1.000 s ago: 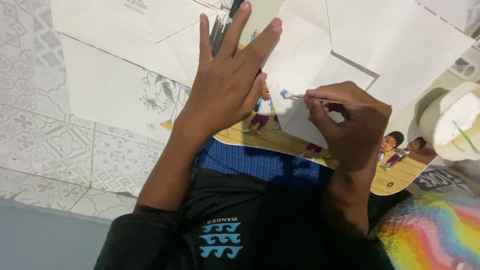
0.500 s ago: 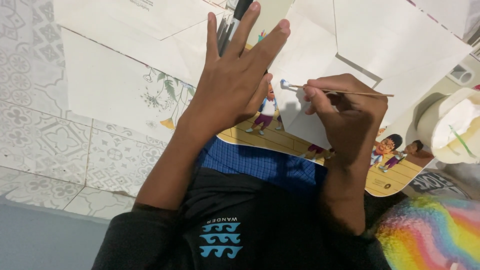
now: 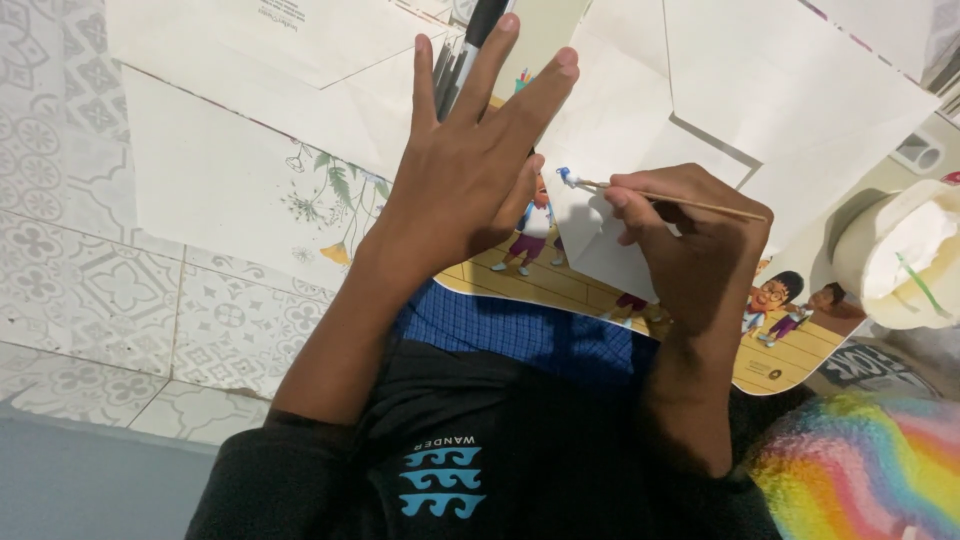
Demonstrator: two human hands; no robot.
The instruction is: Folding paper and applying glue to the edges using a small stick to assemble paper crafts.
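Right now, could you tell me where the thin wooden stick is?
In the head view, the thin wooden stick is right of centre, pinched in the right hand, its blue-white tip beside the left hand.

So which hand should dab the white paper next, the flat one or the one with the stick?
Probably the right hand. It pinches the thin stick, whose blue-white tip sits at the white paper. The left hand lies flat with fingers spread, holding the sheets down.

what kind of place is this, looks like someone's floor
Probably a home floor used for craft work: patterned floor tiles, loose white paper sheets spread out, and the right hand holding a thin stick.
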